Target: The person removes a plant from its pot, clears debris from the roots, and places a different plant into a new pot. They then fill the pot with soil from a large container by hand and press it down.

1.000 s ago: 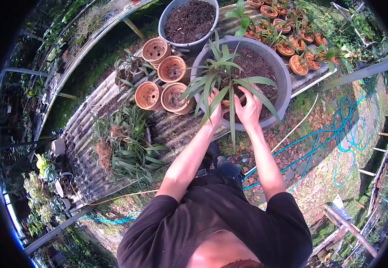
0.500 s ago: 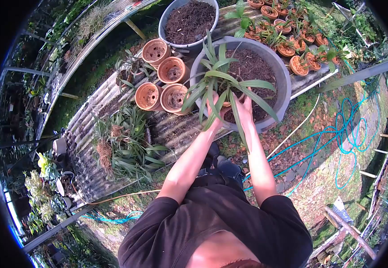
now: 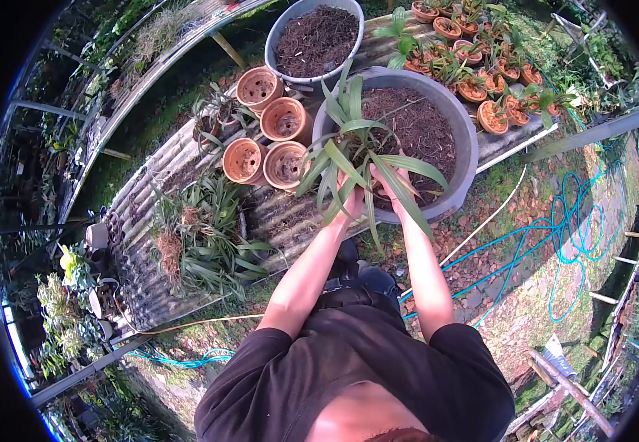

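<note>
A plant with long strap-shaped green leaves (image 3: 341, 156) stands over the near left part of a large grey tub (image 3: 469, 147). Dark, coarse potting mix (image 3: 422, 121) lies in the tub. My left hand (image 3: 350, 197) is closed about the plant's base on the left, partly covered by leaves. On the other side, my right hand (image 3: 393, 184) grips around the base, its fingers partly behind leaves. Foliage and hands hide the pot at the plant's base.
Several terracotta pots (image 3: 285, 119) stand left of the tub on a corrugated bench (image 3: 283, 228). A heap of bare-root plants (image 3: 213, 236) lies nearer. Behind are another tub of mix (image 3: 316, 40) and small potted plants (image 3: 492, 118). A blue hose (image 3: 573, 221) lies on the ground.
The plant has turned and tipped slightly between my hands, its leaves shifting left. My right hand has moved a little left and down. The terracotta rim glimpsed between the hands is now hidden.
</note>
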Available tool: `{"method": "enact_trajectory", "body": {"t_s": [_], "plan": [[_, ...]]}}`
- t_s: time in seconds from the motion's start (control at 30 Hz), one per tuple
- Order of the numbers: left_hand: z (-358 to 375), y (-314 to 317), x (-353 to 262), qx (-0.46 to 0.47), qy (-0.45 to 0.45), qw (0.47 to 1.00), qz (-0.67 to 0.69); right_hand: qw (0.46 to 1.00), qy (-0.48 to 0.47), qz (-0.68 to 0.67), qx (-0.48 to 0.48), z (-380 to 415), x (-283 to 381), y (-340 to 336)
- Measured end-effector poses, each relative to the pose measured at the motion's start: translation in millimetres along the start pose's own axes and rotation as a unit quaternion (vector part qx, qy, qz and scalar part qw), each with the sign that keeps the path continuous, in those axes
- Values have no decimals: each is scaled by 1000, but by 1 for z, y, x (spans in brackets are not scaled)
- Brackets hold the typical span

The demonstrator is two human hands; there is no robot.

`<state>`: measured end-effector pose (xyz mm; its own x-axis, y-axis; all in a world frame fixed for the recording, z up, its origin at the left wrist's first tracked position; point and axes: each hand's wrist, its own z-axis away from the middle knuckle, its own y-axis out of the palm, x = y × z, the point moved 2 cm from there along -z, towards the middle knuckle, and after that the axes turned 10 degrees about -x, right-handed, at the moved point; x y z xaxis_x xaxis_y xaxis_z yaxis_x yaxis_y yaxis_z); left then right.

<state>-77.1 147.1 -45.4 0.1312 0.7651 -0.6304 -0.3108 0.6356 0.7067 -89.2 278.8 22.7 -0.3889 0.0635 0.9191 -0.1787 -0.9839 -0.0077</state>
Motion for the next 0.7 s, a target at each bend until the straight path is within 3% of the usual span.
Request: {"method": "enact_trajectory", "body": {"t_s": [0.03,0.1,0.3,0.43,0.47,0.57,0.7], "plan": [[1,-2,-3,11,-4,1000,-3,997,38,-61,9,-12,-20,-6],[8,1,-11,10,-3,1000,-21,995,35,-57,68,-28,-40,-8],[15,10,-28,27,-8,999,-18,999,-27,19,26,-8,-19,-3],[8,3,-37,-47,43,995,-79,991,-102,-12,83,-19,-33,1],[6,0,-41,-35,15,996,-75,989,-111,-7,95,-23,-36,2],[-2,-17,-47,-9,-36,997,-70,956,-12,-177,233,-36,-51,-18],[-9,-16,-51,-20,-21,996,-88,953,53,-225,197,-42,-36,-14]]}}
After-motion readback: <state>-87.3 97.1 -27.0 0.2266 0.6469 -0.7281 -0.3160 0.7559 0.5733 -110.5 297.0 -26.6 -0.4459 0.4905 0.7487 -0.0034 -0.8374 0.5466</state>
